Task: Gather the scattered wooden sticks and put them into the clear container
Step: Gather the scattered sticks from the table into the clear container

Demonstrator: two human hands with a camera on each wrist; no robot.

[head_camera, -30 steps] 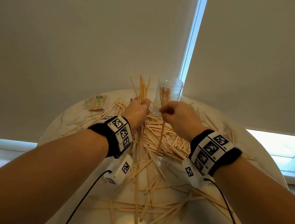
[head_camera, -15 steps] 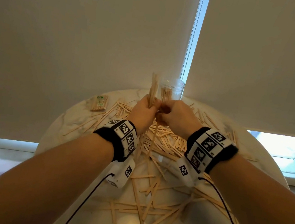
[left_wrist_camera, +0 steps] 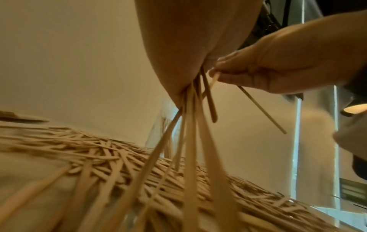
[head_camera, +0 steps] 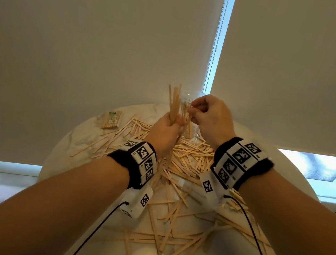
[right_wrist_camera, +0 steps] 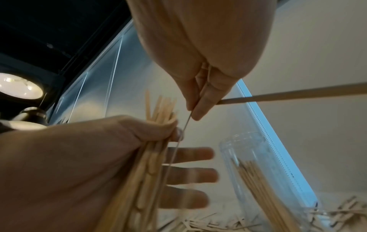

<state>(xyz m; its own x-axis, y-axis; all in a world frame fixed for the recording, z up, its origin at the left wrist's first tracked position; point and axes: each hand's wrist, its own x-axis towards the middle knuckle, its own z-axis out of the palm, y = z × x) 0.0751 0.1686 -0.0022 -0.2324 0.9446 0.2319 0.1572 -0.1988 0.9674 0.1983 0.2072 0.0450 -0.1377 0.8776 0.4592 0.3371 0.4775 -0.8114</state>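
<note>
My left hand (head_camera: pixel 168 129) grips an upright bundle of wooden sticks (head_camera: pixel 173 104) above the pile; in the right wrist view its other fingers (right_wrist_camera: pixel 190 174) stretch out straight. My right hand (head_camera: pixel 205 115) sits just right of it, level with the top of the clear container (head_camera: pixel 192 132), and pinches a thin stick (right_wrist_camera: pixel 178 141) beside the bundle, with another stick (right_wrist_camera: pixel 298 95) jutting sideways from its fingers. The container (right_wrist_camera: pixel 258 157) stands upright with several sticks inside, partly hidden behind both hands. Scattered sticks (head_camera: pixel 188 158) cover the table.
The round marble table (head_camera: pixel 79 140) reaches a windowsill at the back, under drawn blinds. A wrapped packet of sticks (head_camera: pixel 111 119) lies at the far left. More loose sticks (head_camera: pixel 169 235) lie near the front edge, under my wrist cables.
Both hands have risen from the pile toward the container. The right hand came up against the left, then moved higher, beside the container's top. The bundle now stands more upright.
</note>
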